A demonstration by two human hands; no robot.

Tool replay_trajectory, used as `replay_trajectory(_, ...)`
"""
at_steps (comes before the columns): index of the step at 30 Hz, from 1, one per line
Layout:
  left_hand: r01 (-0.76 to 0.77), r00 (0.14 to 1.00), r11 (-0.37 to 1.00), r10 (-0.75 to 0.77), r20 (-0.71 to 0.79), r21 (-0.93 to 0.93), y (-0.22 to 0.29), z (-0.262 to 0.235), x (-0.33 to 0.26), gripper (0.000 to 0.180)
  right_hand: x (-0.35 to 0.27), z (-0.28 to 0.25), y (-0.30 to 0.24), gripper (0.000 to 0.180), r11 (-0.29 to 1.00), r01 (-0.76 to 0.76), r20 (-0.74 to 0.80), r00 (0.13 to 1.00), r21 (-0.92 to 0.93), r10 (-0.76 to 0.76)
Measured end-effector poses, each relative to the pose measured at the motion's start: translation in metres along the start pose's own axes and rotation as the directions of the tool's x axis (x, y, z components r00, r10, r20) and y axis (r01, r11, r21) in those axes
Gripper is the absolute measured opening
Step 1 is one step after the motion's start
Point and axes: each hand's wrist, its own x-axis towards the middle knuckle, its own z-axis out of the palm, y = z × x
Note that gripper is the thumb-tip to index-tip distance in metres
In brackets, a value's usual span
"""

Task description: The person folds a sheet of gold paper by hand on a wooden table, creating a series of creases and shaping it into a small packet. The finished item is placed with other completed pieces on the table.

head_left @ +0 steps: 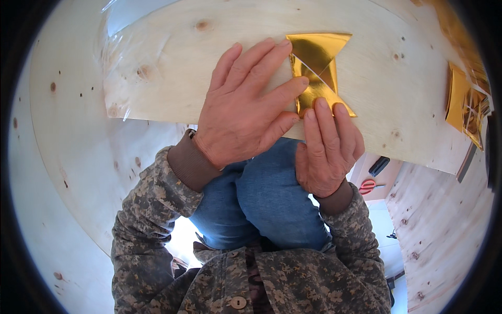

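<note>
A folded sheet of shiny gold foil paper (pixel 316 47) lies on the pale wooden board, with pointed corners at its upper right and lower right. A thin pale diagonal line crosses its middle. My left hand (pixel 243 99) rests along its left side, fingers spread, with the index fingertip on the foil and another fingertip at the upper left corner. My right hand (pixel 332 144) lies at the near edge, its fingertips pressing flat on the lower part of the gold paper. Neither hand pinches it.
Folded gold foil paper (pixel 460 104) sits in a pile at the board's right end. Clear plastic film (pixel 120 78) lies at the left. Below the board (pixel 387 131), red-handled scissors (pixel 368 186) and a black object (pixel 379 166) rest on a lower surface. My knees are under the near edge.
</note>
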Motion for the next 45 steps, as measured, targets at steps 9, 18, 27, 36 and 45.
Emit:
replay_trajectory(9,0.014,1.000,1.000,-0.013,0.004,-0.006,-0.0002,0.0002,-0.0019,0.041,-0.0016,0.0007,0.0006,0.042,1.000,0.013,0.014,1.000,-0.027,-0.012)
replay_trajectory(18,0.019,1.000,1.000,-0.019,0.011,-0.009,-0.0011,0.0035,-0.0030,0.043,-0.0023,0.0029,0.0000,0.046,1.000,0.005,0.015,1.000,-0.025,-0.005)
replay_trajectory(27,0.011,1.000,1.000,-0.011,0.015,0.001,-0.0022,0.0040,-0.0036,0.045,-0.0024,0.0026,-0.0001,0.046,1.000,-0.001,0.024,1.000,-0.025,0.002)
replay_trajectory(36,0.011,1.000,1.000,-0.012,0.011,0.006,-0.0016,0.0047,-0.0037,0.044,-0.0017,0.0015,0.0004,0.045,1.000,-0.001,0.027,1.000,-0.018,0.002)
replay_trajectory(45,-0.003,1.000,0.991,0.005,-0.012,0.137,0.0034,0.0040,-0.0032,0.039,0.0031,-0.0013,0.0005,0.041,1.000,-0.004,0.017,1.000,0.013,0.003)
